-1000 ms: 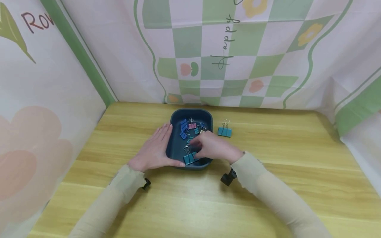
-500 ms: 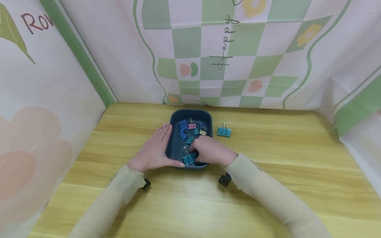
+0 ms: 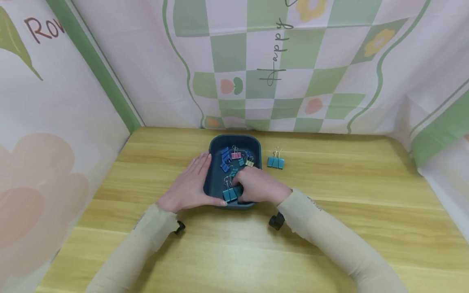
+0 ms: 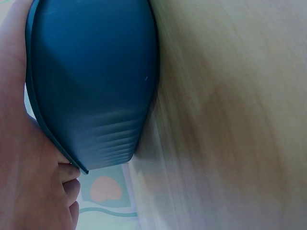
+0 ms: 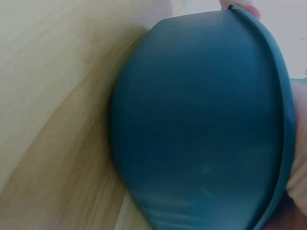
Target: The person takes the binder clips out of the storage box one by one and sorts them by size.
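A dark blue plastic tray (image 3: 216, 185) stands on the table with several binder clips inside. My left hand (image 3: 192, 183) rests against its left side, fingers straight along the rim and thumb along the front edge. In the left wrist view the tray's outer wall (image 4: 96, 72) fills the upper left. My right hand (image 3: 258, 185) reaches in over the right rim with curled fingers and holds a large teal binder clip (image 3: 229, 195) at the tray's front. Its fingertips are mostly hidden behind the hand and clip. From the right wrist, mainly the tray's outside (image 5: 201, 120) shows.
Blue clips (image 3: 225, 154), a pink clip (image 3: 236, 156), a pale yellow clip (image 3: 249, 163) and small teal clips (image 3: 233, 172) lie towards the tray's back. Another large teal clip (image 3: 275, 162) stands on the wooden table (image 3: 348, 183) to the right. A patterned curtain (image 3: 264, 110) hangs behind.
My right hand has moved down and left into the tray, uncovering the pale yellow clip. The large teal clip in the tray has shifted slightly left and turned. My left hand has stayed put.
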`<action>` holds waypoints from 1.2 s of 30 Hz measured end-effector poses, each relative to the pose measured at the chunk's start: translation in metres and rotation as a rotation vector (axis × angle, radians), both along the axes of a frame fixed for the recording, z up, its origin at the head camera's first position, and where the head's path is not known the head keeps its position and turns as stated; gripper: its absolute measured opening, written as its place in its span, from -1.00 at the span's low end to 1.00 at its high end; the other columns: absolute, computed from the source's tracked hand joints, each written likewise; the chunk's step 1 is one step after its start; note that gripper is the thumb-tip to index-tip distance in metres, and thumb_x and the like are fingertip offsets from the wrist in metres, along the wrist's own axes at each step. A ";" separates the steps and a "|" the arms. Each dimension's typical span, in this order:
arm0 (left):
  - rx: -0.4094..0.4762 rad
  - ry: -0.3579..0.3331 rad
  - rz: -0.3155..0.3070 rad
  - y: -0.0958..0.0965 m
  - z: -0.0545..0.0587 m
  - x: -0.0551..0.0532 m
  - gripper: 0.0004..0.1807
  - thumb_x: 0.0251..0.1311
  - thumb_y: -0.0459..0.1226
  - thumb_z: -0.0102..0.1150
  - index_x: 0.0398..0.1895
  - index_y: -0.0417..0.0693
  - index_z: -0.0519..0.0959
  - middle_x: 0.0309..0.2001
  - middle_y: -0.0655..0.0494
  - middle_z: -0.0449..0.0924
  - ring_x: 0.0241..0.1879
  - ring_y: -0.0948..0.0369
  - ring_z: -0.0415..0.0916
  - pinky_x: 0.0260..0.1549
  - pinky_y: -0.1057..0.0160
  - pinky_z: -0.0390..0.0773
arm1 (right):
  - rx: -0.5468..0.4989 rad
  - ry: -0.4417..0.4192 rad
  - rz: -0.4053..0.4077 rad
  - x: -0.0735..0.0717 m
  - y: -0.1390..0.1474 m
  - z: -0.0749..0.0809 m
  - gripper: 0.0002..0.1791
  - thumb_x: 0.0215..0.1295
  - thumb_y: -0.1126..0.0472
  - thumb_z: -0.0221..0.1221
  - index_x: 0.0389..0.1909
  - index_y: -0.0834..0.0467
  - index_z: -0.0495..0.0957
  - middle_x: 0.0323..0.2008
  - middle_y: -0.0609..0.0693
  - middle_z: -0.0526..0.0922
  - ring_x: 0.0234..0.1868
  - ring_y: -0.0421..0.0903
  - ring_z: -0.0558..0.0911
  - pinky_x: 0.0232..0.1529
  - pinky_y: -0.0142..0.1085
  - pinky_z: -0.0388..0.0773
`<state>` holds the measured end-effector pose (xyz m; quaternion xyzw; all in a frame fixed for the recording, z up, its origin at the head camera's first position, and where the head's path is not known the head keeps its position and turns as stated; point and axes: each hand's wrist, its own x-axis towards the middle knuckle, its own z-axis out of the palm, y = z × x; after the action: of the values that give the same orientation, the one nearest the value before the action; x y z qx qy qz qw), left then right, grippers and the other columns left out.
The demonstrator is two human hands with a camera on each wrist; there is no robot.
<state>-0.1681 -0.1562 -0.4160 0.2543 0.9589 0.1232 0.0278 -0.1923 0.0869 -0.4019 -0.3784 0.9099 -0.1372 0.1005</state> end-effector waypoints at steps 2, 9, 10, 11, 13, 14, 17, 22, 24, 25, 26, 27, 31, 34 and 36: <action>0.001 0.000 0.000 0.000 0.000 0.000 0.59 -0.22 0.73 -0.09 0.64 -0.20 -0.26 0.64 -0.04 -0.41 0.59 0.16 -0.46 0.51 0.16 -0.28 | -0.016 0.008 -0.006 0.000 0.001 0.000 -0.71 0.04 0.09 0.52 -0.18 0.04 0.81 -0.24 -0.17 0.76 -0.27 -0.29 0.61 -0.08 -0.37 0.62; -0.012 0.000 -0.004 0.001 0.001 0.000 0.59 -0.21 0.73 -0.11 0.64 -0.20 -0.28 0.64 -0.04 -0.42 0.58 0.15 -0.47 0.51 0.16 -0.29 | -0.081 0.006 -0.006 0.001 0.006 0.003 -0.67 0.06 0.10 0.51 -0.13 0.09 0.79 -0.18 -0.11 0.75 -0.21 -0.21 0.63 -0.05 -0.28 0.64; -0.014 0.001 -0.004 0.001 0.001 0.000 0.59 -0.21 0.73 -0.12 0.64 -0.20 -0.28 0.64 -0.04 -0.42 0.58 0.14 -0.47 0.51 0.16 -0.30 | -0.089 0.011 -0.007 0.001 0.007 0.003 -0.67 0.06 0.10 0.51 -0.13 0.10 0.78 -0.17 -0.10 0.74 -0.20 -0.20 0.63 -0.05 -0.27 0.64; -0.017 0.001 -0.004 0.001 0.001 0.000 0.59 -0.21 0.73 -0.12 0.64 -0.20 -0.28 0.64 -0.04 -0.42 0.58 0.14 -0.47 0.51 0.16 -0.30 | -0.097 0.016 -0.007 0.001 0.008 0.003 -0.65 0.06 0.10 0.51 -0.12 0.10 0.78 -0.15 -0.09 0.75 -0.18 -0.19 0.63 -0.05 -0.25 0.64; -0.020 0.001 -0.004 0.002 0.001 0.000 0.59 -0.21 0.74 -0.12 0.64 -0.21 -0.27 0.64 -0.05 -0.42 0.58 0.14 -0.47 0.51 0.15 -0.30 | -0.111 0.029 -0.014 0.001 0.010 0.003 -0.63 0.05 0.09 0.52 -0.10 0.12 0.77 -0.13 -0.06 0.74 -0.17 -0.16 0.63 -0.04 -0.23 0.64; -0.020 0.001 -0.004 0.002 0.001 0.000 0.59 -0.21 0.74 -0.13 0.64 -0.21 -0.27 0.64 -0.05 -0.42 0.58 0.14 -0.47 0.51 0.15 -0.30 | -0.120 0.032 -0.019 0.001 0.011 0.004 -0.62 0.05 0.10 0.52 -0.10 0.13 0.77 -0.12 -0.05 0.74 -0.15 -0.15 0.64 -0.03 -0.22 0.64; -0.019 -0.002 -0.002 0.002 0.001 0.000 0.60 -0.22 0.74 -0.13 0.64 -0.23 -0.25 0.64 -0.06 -0.40 0.59 0.14 -0.46 0.51 0.14 -0.28 | -0.157 0.036 -0.035 0.001 0.014 0.008 -0.60 0.04 0.12 0.52 -0.08 0.16 0.76 -0.10 -0.01 0.74 -0.13 -0.10 0.64 -0.01 -0.18 0.64; -0.018 -0.002 0.003 0.003 0.002 0.000 0.61 -0.25 0.75 -0.12 0.64 -0.22 -0.26 0.64 -0.08 -0.38 0.59 0.13 -0.44 0.51 0.14 -0.26 | -0.222 0.053 -0.077 0.002 0.023 0.019 -0.59 0.02 0.13 0.53 -0.08 0.17 0.75 -0.10 -0.02 0.72 -0.14 -0.11 0.63 -0.05 -0.19 0.65; -0.019 -0.002 0.007 0.003 0.002 0.000 0.62 -0.26 0.75 -0.12 0.64 -0.21 -0.26 0.64 -0.07 -0.38 0.59 0.13 -0.44 0.51 0.14 -0.26 | -0.253 0.066 -0.094 0.001 0.028 0.024 -0.59 0.01 0.15 0.53 -0.09 0.18 0.75 -0.12 -0.03 0.71 -0.17 -0.12 0.63 -0.09 -0.21 0.65; -0.018 -0.002 0.010 0.003 0.002 0.000 0.62 -0.26 0.75 -0.12 0.64 -0.21 -0.26 0.64 -0.07 -0.37 0.59 0.13 -0.43 0.51 0.14 -0.25 | -0.268 0.069 -0.100 0.001 0.030 0.026 -0.59 0.01 0.15 0.53 -0.10 0.19 0.75 -0.13 -0.03 0.71 -0.18 -0.11 0.63 -0.11 -0.21 0.66; -0.016 -0.001 0.012 0.003 0.002 0.000 0.62 -0.27 0.75 -0.11 0.64 -0.21 -0.26 0.64 -0.08 -0.37 0.59 0.12 -0.43 0.51 0.14 -0.25 | -0.287 0.069 -0.107 0.000 0.033 0.029 -0.60 0.01 0.16 0.53 -0.10 0.20 0.75 -0.14 -0.02 0.71 -0.19 -0.11 0.64 -0.13 -0.21 0.66; -0.015 -0.003 0.013 0.003 0.002 0.000 0.62 -0.27 0.75 -0.11 0.64 -0.20 -0.27 0.64 -0.07 -0.38 0.59 0.12 -0.43 0.51 0.13 -0.25 | -0.304 0.073 -0.113 0.000 0.036 0.031 -0.60 0.00 0.17 0.53 -0.11 0.21 0.74 -0.16 -0.02 0.70 -0.21 -0.11 0.64 -0.15 -0.22 0.67; -0.007 -0.009 0.018 0.003 0.002 0.001 0.63 -0.28 0.75 -0.10 0.65 -0.18 -0.28 0.64 -0.06 -0.38 0.59 0.13 -0.44 0.51 0.13 -0.25 | -0.381 0.068 -0.141 -0.002 0.049 0.039 -0.61 0.00 0.21 0.52 -0.12 0.24 0.73 -0.19 0.00 0.71 -0.22 -0.09 0.68 -0.14 -0.18 0.71; -0.009 -0.011 0.017 0.003 0.002 0.001 0.63 -0.29 0.75 -0.10 0.64 -0.18 -0.28 0.64 -0.06 -0.39 0.59 0.13 -0.45 0.51 0.13 -0.25 | -0.428 0.072 -0.171 -0.003 0.059 0.044 -0.63 -0.01 0.25 0.51 -0.13 0.23 0.73 -0.19 0.01 0.72 -0.20 -0.02 0.70 -0.13 -0.13 0.71; -0.014 -0.008 0.016 0.002 0.002 0.001 0.63 -0.29 0.75 -0.10 0.64 -0.19 -0.28 0.64 -0.06 -0.40 0.59 0.13 -0.45 0.51 0.14 -0.25 | -0.457 0.078 -0.188 -0.004 0.066 0.046 -0.64 -0.01 0.27 0.50 -0.13 0.22 0.73 -0.18 0.01 0.73 -0.19 0.03 0.71 -0.12 -0.09 0.70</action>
<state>-0.1670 -0.1538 -0.4137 0.2461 0.9615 0.1180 0.0325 -0.1964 0.1524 -0.3560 -0.3102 0.8896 -0.3334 -0.0362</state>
